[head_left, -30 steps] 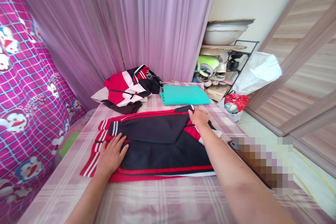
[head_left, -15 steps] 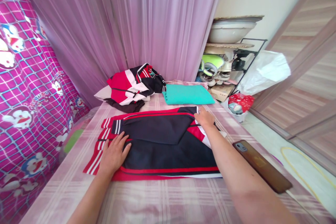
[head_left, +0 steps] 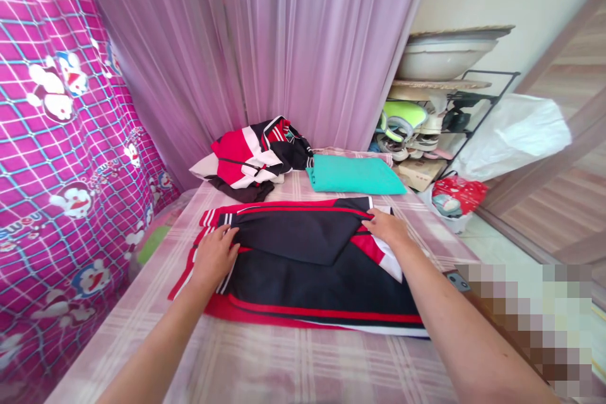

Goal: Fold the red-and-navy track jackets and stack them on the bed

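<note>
A dark navy, red and white track jacket lies folded on the bed, with one sleeve laid across its body. My left hand rests on the striped cuff end of that sleeve, palm down, fingers stretched out with the thumb apart. At the jacket's far right, near the shoulder, my right hand pinches the fabric between thumb and fingers. The striped red hem shows partly under and beside my left hand. My right forearm covers the jacket's near right corner.
Behind the jacket lie a crumpled red, white and navy garment and a folded turquoise cloth. A phone, partly pixelated, lies by my right forearm. A shoe rack with basins stands beyond the bed's right side.
My left hand has moved up from the lower hem onto the sleeve cuff. My right hand stays at the jacket's shoulder. The whole view has shifted, so things appear farther right.
</note>
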Motion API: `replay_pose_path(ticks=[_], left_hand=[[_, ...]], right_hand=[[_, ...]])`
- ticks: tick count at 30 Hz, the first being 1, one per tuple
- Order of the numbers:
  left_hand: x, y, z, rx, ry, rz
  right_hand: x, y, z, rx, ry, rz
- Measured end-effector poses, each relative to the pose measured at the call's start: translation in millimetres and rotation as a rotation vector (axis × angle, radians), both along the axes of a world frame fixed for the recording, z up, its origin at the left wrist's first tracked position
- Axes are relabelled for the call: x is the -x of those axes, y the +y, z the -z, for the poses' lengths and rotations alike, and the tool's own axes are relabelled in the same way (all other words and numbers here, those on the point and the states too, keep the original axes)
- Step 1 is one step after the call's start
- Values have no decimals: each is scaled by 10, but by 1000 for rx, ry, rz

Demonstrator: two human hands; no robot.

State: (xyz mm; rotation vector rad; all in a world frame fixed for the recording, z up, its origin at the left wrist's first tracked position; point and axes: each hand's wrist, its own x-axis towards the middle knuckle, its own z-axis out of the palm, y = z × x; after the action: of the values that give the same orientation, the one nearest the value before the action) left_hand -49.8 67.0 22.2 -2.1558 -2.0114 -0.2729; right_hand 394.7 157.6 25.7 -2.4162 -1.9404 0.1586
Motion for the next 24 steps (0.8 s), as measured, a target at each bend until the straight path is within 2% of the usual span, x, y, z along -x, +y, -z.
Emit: replay_pose_path(ticks=[3, 8, 12, 15, 17, 20, 24], left_hand=[[93, 174, -94, 83, 79, -12], [233, 352, -260, 264, 175, 50], [280, 383, -358, 241, 225, 150], [356, 406, -407, 194, 247, 146], [446, 431, -443, 150, 261, 137], [597, 472, -477, 99, 277, 94], [710, 489, -419, 110, 271, 71]], right_hand=[[-60, 11, -21, -11, -54, -13], [-89, -22, -36, -153, -156, -133], [-112, -14, 29, -297, -134, -199], [-186, 20, 73, -389, -63, -255], [-246, 26, 92, -375, -14, -306], [-294, -11, 125, -269, 31, -370], [-260, -89, 180, -262, 13, -446]])
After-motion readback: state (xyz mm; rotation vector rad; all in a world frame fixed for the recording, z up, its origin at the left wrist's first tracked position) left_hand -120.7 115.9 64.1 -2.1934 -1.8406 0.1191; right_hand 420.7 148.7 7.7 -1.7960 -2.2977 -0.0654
